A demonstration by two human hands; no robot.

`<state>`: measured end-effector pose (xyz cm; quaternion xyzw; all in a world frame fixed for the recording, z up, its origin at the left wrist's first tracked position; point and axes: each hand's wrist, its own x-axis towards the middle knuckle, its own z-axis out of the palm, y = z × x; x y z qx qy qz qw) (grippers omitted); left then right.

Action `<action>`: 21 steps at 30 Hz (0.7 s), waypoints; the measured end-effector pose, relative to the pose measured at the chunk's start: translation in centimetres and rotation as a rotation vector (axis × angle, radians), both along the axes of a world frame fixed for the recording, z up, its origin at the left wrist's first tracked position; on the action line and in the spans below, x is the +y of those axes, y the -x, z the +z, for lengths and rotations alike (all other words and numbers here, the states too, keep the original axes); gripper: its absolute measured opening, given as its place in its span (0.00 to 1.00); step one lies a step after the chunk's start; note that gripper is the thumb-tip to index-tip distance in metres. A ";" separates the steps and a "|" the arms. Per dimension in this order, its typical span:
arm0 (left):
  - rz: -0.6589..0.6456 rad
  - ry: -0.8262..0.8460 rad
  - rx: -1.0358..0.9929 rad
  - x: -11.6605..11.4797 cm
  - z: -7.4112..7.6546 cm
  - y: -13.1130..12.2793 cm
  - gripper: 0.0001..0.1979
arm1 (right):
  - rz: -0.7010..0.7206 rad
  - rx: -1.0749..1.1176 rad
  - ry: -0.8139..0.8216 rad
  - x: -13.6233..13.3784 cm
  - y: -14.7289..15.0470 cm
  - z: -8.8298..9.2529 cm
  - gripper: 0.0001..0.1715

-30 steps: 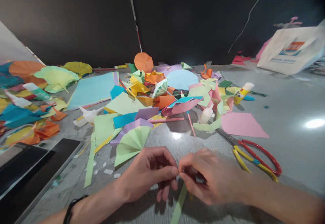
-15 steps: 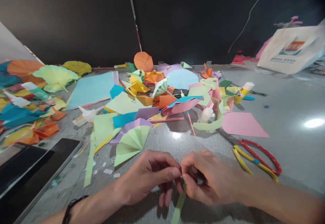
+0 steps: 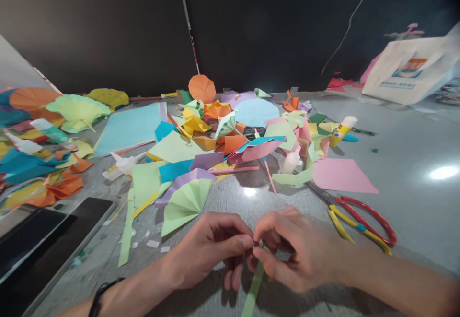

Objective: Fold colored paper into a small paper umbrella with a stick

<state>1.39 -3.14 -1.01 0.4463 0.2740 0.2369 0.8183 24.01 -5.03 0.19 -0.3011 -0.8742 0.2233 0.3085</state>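
Green strip [image 3: 253,288]: toward the table's [image 3: 417,211] near edge, running up under my right hand [image 3: 300,254].
Right grip: thumb and forefinger slightly parted; whether anything is held, I cannot tell.
Left grip: my left hand's [image 3: 212,247] thumb and forefinger nearly meeting; hold likewise hidden.
Fan [image 3: 189,202]: pleated, beyond my left hand.
Scissors [image 3: 361,227]: toward the table's right edge.

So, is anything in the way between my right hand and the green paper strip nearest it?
Nothing visible stands between your right hand and the green paper strip; whether they touch is unclear.
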 end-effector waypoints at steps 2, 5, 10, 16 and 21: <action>-0.006 0.004 -0.002 0.1 -0.1 0.1 0.21 | 0.025 -0.034 0.057 0.0 -0.1 0.1 0.04; -0.006 -0.017 0.007 0.2 -0.2 0.2 0.20 | 0.045 -0.071 0.142 0.1 -0.1 0.5 0.02; -0.001 -0.022 0.010 0.1 -0.2 0.1 0.21 | 0.072 -0.081 0.222 0.0 0.0 1.0 0.02; 0.027 -0.039 0.030 0.0 0.2 0.1 0.21 | 0.069 -0.055 0.241 0.1 0.1 0.5 0.03; 0.043 -0.055 0.016 0.1 0.1 0.2 0.21 | 0.029 -0.036 0.168 0.2 0.1 0.4 0.03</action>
